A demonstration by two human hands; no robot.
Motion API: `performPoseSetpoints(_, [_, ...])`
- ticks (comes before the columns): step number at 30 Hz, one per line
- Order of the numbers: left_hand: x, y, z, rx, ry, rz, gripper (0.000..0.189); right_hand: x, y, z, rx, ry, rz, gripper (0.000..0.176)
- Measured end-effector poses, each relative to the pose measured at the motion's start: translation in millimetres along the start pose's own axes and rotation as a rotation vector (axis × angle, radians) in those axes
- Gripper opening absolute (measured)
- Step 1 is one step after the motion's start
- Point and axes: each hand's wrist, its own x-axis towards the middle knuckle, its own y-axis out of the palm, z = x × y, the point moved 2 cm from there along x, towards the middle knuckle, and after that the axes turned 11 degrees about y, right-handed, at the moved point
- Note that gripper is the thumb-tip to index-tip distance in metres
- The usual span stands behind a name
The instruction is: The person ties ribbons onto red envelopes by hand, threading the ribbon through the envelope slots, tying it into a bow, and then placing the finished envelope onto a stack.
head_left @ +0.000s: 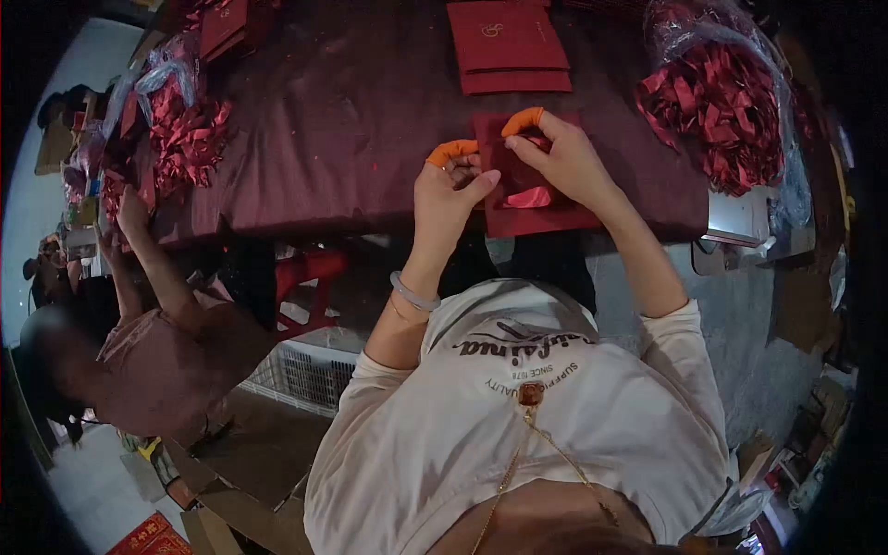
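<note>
My left hand (pixel 450 190) and my right hand (pixel 553 155) are raised over the near edge of a table covered in dark red cloth (pixel 351 129). Each hand wears an orange finger cot on its forefinger. Both pinch a dark red card envelope (pixel 527 215) that lies flat at the table edge. A shiny red ribbon strip (pixel 530 197) sits under my right palm. A silver bangle (pixel 413 295) circles my left wrist.
A stack of red envelopes (pixel 509 44) lies further back. A clear bag of red ribbon bows (pixel 721 97) sits at the right, another heap of bows (pixel 185 134) at the left. A person in a pink top (pixel 157 361) reaches to the table at left. A white crate (pixel 305 375) stands below.
</note>
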Motion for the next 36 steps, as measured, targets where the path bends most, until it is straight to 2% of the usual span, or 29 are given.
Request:
performPoseSetpoints(3, [-1.2, -1.8, 0.3, -0.081, -0.050, 0.004, 0.030, -3.5, 0.7, 3.6, -0.025, 0.093, 0.026, 0.015])
performPoseSetpoints(7, [-2.0, -0.7, -1.6, -0.091, -0.032, 0.002, 0.034, -3.5, 2.4, -1.0, -0.096, -0.041, -0.035, 0.016])
performPoseSetpoints(9, [-2.2, -0.3, 0.7, -0.072, 0.017, -0.013, 0.044, -3.9, 2.9, -0.6, -0.144, -0.095, -0.073, 0.019])
performPoseSetpoints(11, [-2.2, -0.2, -0.7, -0.078, 0.021, 0.000, 0.046, -5.0, 3.8, 0.1, -0.128, -0.086, -0.086, 0.014])
performPoseSetpoints(15, [-2.8, 1.5, -5.8, -0.062, 0.008, -0.001, 0.046, -8.7, 9.1, 0.4, -0.209, -0.135, -0.111, 0.016])
performPoseSetpoints(18, [-2.5, 0.6, -2.6, -0.128, 0.021, 0.013, 0.046, -10.4, 15.1, 3.4, -0.303, -0.280, -0.202, 0.014])
performPoseSetpoints(22, [-2.5, 0.4, 0.3, -0.091, -0.009, -0.014, 0.046, -10.2, 12.0, 10.3, -0.351, -0.203, -0.168, 0.012])
performPoseSetpoints(24, [-5.4, 1.0, -0.3, -0.144, -0.008, -0.020, 0.045, -12.0, 11.9, 16.6, -0.707, -0.421, -0.080, 0.015])
performPoseSetpoints(27, [-6.1, 1.3, 2.8, -0.098, 0.009, 0.000, 0.044, -8.0, 13.1, 19.3, -0.727, -0.543, -0.077, 0.015])
performPoseSetpoints(31, [-5.7, 1.4, -3.0, -0.096, 0.009, -0.034, 0.043, -1.9, 15.6, 16.9, -0.739, -0.509, -0.040, 0.019])
performPoseSetpoints(33, [-7.4, 1.8, -5.9, -0.132, -0.012, -0.089, 0.043, 2.7, 9.4, 14.2, -0.192, 0.001, 0.029, 0.021])
performPoseSetpoints(35, [-8.0, 4.1, -5.0, -0.163, -0.007, -0.067, 0.042, 5.0, 4.3, 3.9, -0.133, 0.006, 0.049, 0.021])
performPoseSetpoints(36, [-8.6, 4.4, -3.8, -0.091, 0.011, -0.059, 0.042, 6.3, 8.1, -5.5, -0.123, -0.062, 0.057, 0.019])
